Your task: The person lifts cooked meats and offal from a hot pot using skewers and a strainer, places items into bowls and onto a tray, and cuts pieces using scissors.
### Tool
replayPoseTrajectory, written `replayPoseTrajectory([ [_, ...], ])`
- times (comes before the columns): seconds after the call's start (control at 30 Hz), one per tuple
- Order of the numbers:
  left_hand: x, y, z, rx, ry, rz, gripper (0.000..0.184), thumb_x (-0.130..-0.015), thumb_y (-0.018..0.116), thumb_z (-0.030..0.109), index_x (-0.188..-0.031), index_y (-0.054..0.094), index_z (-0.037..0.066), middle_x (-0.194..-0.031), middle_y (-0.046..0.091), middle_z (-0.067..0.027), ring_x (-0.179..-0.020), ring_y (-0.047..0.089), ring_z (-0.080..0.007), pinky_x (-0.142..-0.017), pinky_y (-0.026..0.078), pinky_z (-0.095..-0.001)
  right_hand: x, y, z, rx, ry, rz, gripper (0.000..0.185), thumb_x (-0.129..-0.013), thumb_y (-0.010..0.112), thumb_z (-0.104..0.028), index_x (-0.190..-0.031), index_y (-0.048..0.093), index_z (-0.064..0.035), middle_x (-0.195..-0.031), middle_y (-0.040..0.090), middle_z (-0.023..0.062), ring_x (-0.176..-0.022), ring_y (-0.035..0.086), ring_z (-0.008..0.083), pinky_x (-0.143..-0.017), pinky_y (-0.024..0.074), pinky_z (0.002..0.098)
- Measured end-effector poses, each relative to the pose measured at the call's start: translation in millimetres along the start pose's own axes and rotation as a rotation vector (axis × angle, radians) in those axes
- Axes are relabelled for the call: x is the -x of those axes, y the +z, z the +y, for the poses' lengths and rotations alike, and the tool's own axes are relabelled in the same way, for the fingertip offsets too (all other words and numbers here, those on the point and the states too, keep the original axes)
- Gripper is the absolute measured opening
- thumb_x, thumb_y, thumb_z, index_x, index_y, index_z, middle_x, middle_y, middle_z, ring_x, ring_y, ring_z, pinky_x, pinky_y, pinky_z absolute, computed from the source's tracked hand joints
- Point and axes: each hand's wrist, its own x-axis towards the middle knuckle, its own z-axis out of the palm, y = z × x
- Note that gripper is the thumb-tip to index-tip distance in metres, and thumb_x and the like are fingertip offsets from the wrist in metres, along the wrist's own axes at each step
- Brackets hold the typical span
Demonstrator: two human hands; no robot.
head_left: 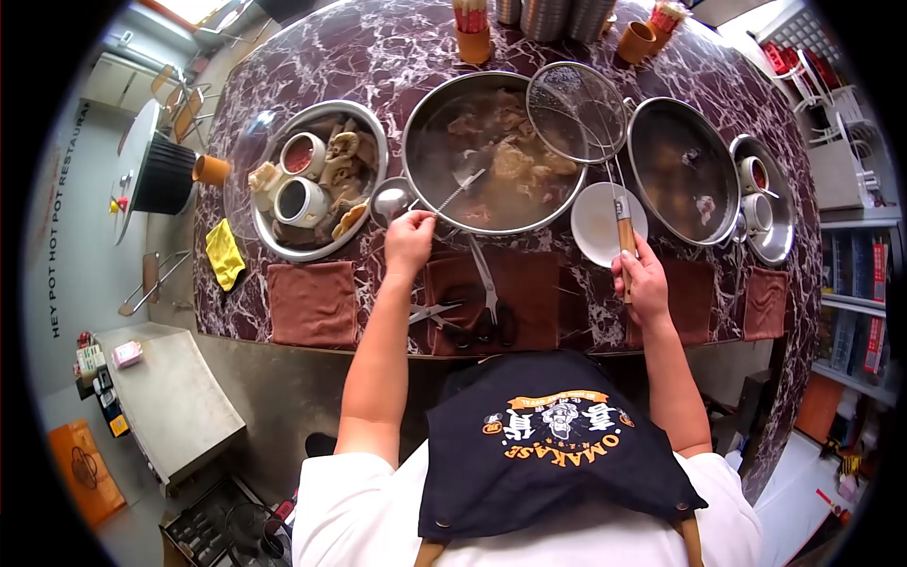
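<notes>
My left hand (pixel 409 244) is closed on a thin metal utensil (pixel 455 195), whose pale end reaches over the broth in the large steel pot (pixel 408 161). Meat pieces (pixel 515 161) lie in that steaming broth. Beside my left fingers is a ladle (pixel 391 200); whether they touch it I cannot tell. My right hand (pixel 644 279) grips the wooden handle of a wire-mesh skimmer (pixel 574 111). Its round basket is tilted across the pot's right rim. Beneath the skimmer's shaft sits a white plate (pixel 588 227). Scissors (pixel 485 283) with black handles lie in front of the pot.
At left, a steel tray (pixel 380 132) holds meat and two sauce cups. On the right stand a second pot (pixel 685 170) and another tray (pixel 777 244) with cups. Brown cloths (pixel 312 302) line the table's near edge; a yellow cloth (pixel 225 255) lies left.
</notes>
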Motion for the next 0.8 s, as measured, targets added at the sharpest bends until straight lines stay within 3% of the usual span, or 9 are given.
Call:
replayPoseTrajectory([
  [0.1, 7.6, 12.1, 2.7, -0.084, -0.024, 0.043, 0.020, -0.088, 0.065, 0.018, -0.095, 0.071, 0.000, -0.075, 0.069, -0.0049, -0.067, 0.061, -0.0101, -0.064, 0.048, -0.0260, -1.6, 4.1, -2.6, 0.029, 0.004, -0.026, 0.048, -0.097, 0.048, -0.008, -0.143, 0.038, -0.0046, -0.076, 0.057, 0.0014, -0.051, 0.048, 0.0063, -0.045, 0.0408, 0.0188],
  [0.43, 10.2, 9.2, -28.1, 0.402, -0.106, 0.080, 0.016, -0.089, 0.065, 0.010, -0.098, 0.071, -0.001, -0.080, 0.067, 0.0021, -0.069, 0.056, -0.0053, -0.063, 0.044, -0.0206, -11.3, 17.6, 1.1, 0.063, 0.035, -0.080, 0.051, -0.097, 0.047, -0.008, -0.146, 0.034, -0.0048, -0.076, 0.057, 0.0014, -0.051, 0.047, 0.0056, -0.045, 0.0400, 0.0181],
  [0.5, 15.2, -7.2, -19.7, 0.147, -0.064, 0.099, 0.016, -0.088, 0.066, 0.014, -0.096, 0.072, 0.001, -0.076, 0.067, 0.0005, -0.068, 0.057, -0.0055, -0.063, 0.046, -0.0226, -11.6, 21.1, -3.3, 0.081, 0.008, -0.074, 0.051, -0.097, 0.048, -0.008, -0.146, 0.034, -0.0048, -0.076, 0.057, 0.0013, -0.051, 0.047, 0.0055, -0.046, 0.0402, 0.0179],
  [0.57, 15.6, -22.7, -20.3, -0.145, -0.065, 0.067, 0.021, -0.086, 0.063, 0.027, -0.096, 0.073, 0.012, -0.079, 0.070, -0.0112, -0.073, 0.068, -0.0245, -0.066, 0.052, -0.0360, -15.7, 19.2, -4.7, 0.170, -0.086, -0.040, 0.051, -0.096, 0.048, -0.007, -0.145, 0.036, -0.0044, -0.076, 0.056, 0.0012, -0.051, 0.045, 0.0039, -0.046, 0.0378, 0.0169],
  [0.63, 24.6, -41.7, 10.8, -0.451, 0.045, 0.084, 0.021, -0.087, 0.059, 0.028, -0.092, 0.072, 0.013, -0.086, 0.070, -0.0129, -0.082, 0.067, -0.0332, -0.070, 0.053, -0.0427, -20.0, 9.6, -9.2, 0.319, -0.172, -0.024, 0.052, -0.095, 0.051, -0.008, -0.145, 0.038, -0.0039, -0.081, 0.059, 0.0033, -0.060, 0.053, 0.0063, -0.054, 0.0450, 0.0204],
  [0.67, 27.3, -47.9, 21.1, -0.525, 0.115, 0.094, 0.020, -0.087, 0.057, 0.026, -0.091, 0.071, 0.012, -0.087, 0.070, -0.0127, -0.083, 0.066, -0.0350, -0.071, 0.053, -0.0443, -22.7, 6.3, -10.0, 0.322, -0.173, -0.009, 0.052, -0.095, 0.051, -0.008, -0.145, 0.038, -0.0039, -0.081, 0.059, 0.0033, -0.060, 0.053, 0.0063, -0.054, 0.0450, 0.0204],
  [0.73, 30.2, -57.1, 35.3, -0.603, 0.189, 0.089, 0.018, -0.087, 0.057, 0.024, -0.092, 0.070, 0.012, -0.090, 0.070, -0.0125, -0.083, 0.066, -0.0342, -0.071, 0.053, -0.0442, -30.1, 4.4, -11.6, 0.640, -0.363, 0.100, 0.054, -0.093, 0.055, -0.009, -0.144, 0.039, -0.0040, -0.097, 0.066, 0.0117, -0.080, 0.065, 0.0184, -0.073, 0.0518, 0.0293],
  [0.77, 31.1, -60.1, 40.3, -0.599, 0.218, 0.087, 0.018, -0.087, 0.057, 0.024, -0.092, 0.070, 0.012, -0.090, 0.070, -0.0124, -0.083, 0.066, -0.0338, -0.071, 0.053, -0.0440, -34.4, 6.2, -14.3, 0.638, -0.366, 0.108, 0.054, -0.093, 0.055, -0.009, -0.144, 0.039, -0.0040, -0.097, 0.066, 0.0117, -0.080, 0.065, 0.0184, -0.073, 0.0518, 0.0293],
  [0.8, 33.2, -61.9, 46.7, -0.635, 0.246, 0.108, 0.017, -0.087, 0.058, 0.023, -0.091, 0.070, 0.011, -0.090, 0.070, -0.0121, -0.083, 0.066, -0.0334, -0.071, 0.052, -0.0434, -38.4, 9.9, -16.8, 0.729, -0.457, 0.108, 0.055, -0.091, 0.056, -0.009, -0.144, 0.040, -0.0043, -0.107, 0.065, 0.0152, -0.093, 0.065, 0.0244, -0.082, 0.0498, 0.0322],
])
